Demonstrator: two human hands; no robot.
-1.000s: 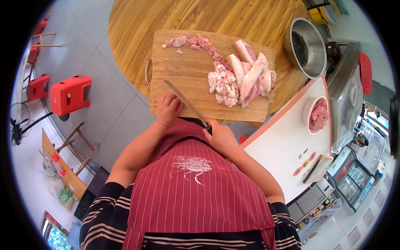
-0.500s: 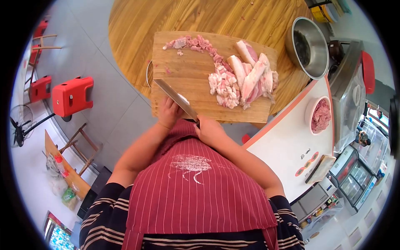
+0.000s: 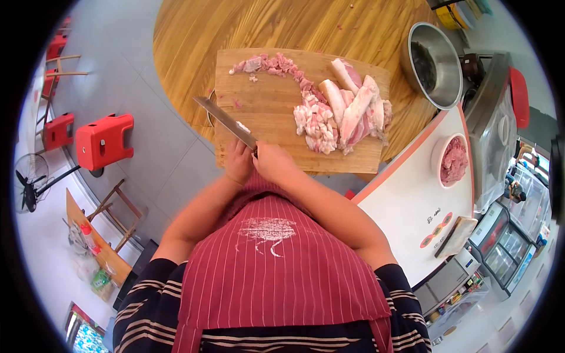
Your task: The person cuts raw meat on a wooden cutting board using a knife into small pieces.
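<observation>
My right hand [image 3: 275, 162] is closed around the handle of a kitchen knife [image 3: 223, 120]. The long blade points up and left, its tip past the left edge of the wooden cutting board [image 3: 259, 126]. My left hand [image 3: 238, 162] is beside the blade near the handle, fingers curled; what they grip is hidden. A small white piece [image 3: 243, 126] shows along the blade's far side. Chopped pale fatty meat [image 3: 316, 122] lies on the board, with a curved trail of pink meat bits [image 3: 276, 63] beyond. Thick strips of skin-on pork [image 3: 359, 109] are piled at its right.
The board rests on a round wooden table [image 3: 194, 53]. A metal basin [image 3: 450, 65] stands at the right. A bowl of minced meat [image 3: 453, 162] sits on a white counter [image 3: 400, 212]. Red stools [image 3: 105, 141] and a fan [image 3: 29, 185] are at the left.
The knife has moved left and slightly away from me, so its tip now passes the board's left edge. My right hand has followed, coming close beside my left hand.
</observation>
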